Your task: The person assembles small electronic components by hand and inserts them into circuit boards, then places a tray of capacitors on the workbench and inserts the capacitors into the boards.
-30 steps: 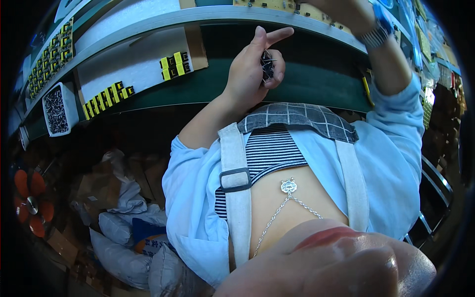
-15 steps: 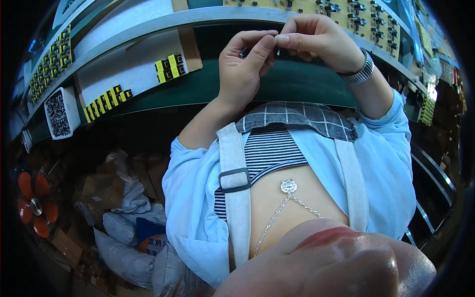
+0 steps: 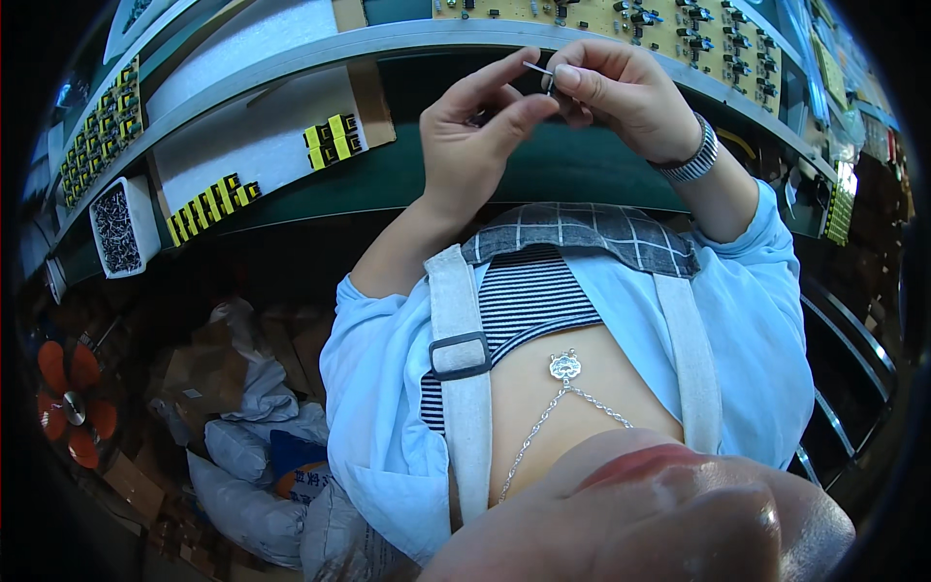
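My right hand [image 3: 621,92], wearing a striped wristband, pinches a small thin metal pin-like part [image 3: 537,68] between thumb and fingertips. Its pale shaft points toward my left hand, and a darker bit shows under the fingertips; the exact kind is too small to tell. Close by on the left is my left hand [image 3: 475,126], its thumb and forefinger spread apart near the part. The other left fingers are curled, with a small dark bit showing among them that I cannot make out. Both hands are raised above the green work surface [image 3: 582,175].
Black-and-yellow components [image 3: 332,141] stand on a white foam sheet [image 3: 233,126] at left. Beside it is a white tub [image 3: 145,228] of small metal pieces. A metal rail [image 3: 427,34] crosses behind my hands, with populated circuit boards [image 3: 669,44] beyond. An orange-bladed fan [image 3: 73,407] is lower left.
My left thumb and forefinger have parted from the right fingertips, where they met before. The thin part now shows in my right pinch, and the right hand has shifted slightly.
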### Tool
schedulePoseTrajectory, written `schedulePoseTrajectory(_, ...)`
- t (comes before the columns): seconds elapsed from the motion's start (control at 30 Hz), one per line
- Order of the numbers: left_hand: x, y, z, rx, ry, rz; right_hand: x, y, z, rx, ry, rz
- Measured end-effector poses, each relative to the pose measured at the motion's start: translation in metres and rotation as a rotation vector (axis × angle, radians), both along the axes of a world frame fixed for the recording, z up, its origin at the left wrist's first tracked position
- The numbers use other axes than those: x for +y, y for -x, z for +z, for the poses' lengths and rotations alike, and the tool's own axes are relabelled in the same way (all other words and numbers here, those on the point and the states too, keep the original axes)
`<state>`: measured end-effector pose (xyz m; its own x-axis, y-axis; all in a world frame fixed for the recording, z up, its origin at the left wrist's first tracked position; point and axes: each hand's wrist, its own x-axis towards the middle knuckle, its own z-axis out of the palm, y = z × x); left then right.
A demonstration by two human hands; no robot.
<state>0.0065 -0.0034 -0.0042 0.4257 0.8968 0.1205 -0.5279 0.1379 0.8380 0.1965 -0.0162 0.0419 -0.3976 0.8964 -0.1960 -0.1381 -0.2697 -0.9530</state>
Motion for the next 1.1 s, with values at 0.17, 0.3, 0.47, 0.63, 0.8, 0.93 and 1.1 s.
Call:
schedulePoseTrajectory(0.17, -0.002, 0.002, 0.000, 0.245, -0.304, 0.212, -0.004, 0.007, 0.001, -0.006, 0.010, -0.058)
schedulePoseTrajectory(0.3, -0.004, 0.004, 0.002, 0.241, -0.190, 0.195, -0.007, 0.015, 0.004, -0.181, -0.134, -0.163)
schedulePoseTrajectory(0.47, 0.003, 0.004, 0.008, -0.027, 0.241, -0.092, 0.008, 0.011, 0.012, -0.650, -0.920, -0.156)
schedulePoseTrajectory(0.63, 0.009, 0.005, 0.008, -0.155, 0.493, -0.257, 0.059, 0.008, 0.009, -0.560, -1.280, -0.224)
schedulePoseTrajectory(0.8, 0.012, -0.001, 0.018, -0.181, 0.775, -0.346, 0.100, -0.015, 0.046, -1.043, -0.913, -0.273)
schedulePoseTrajectory(0.93, 0.011, 0.001, 0.013, -0.139, 0.773, -0.378, 0.128, -0.028, 0.034, -1.158, -0.855, -0.207)
schedulePoseTrajectory(1.1, 0.011, 0.005, 0.007, -0.129, 0.702, -0.425, 0.136, -0.031, 0.027, -1.092, -0.766, -0.158)
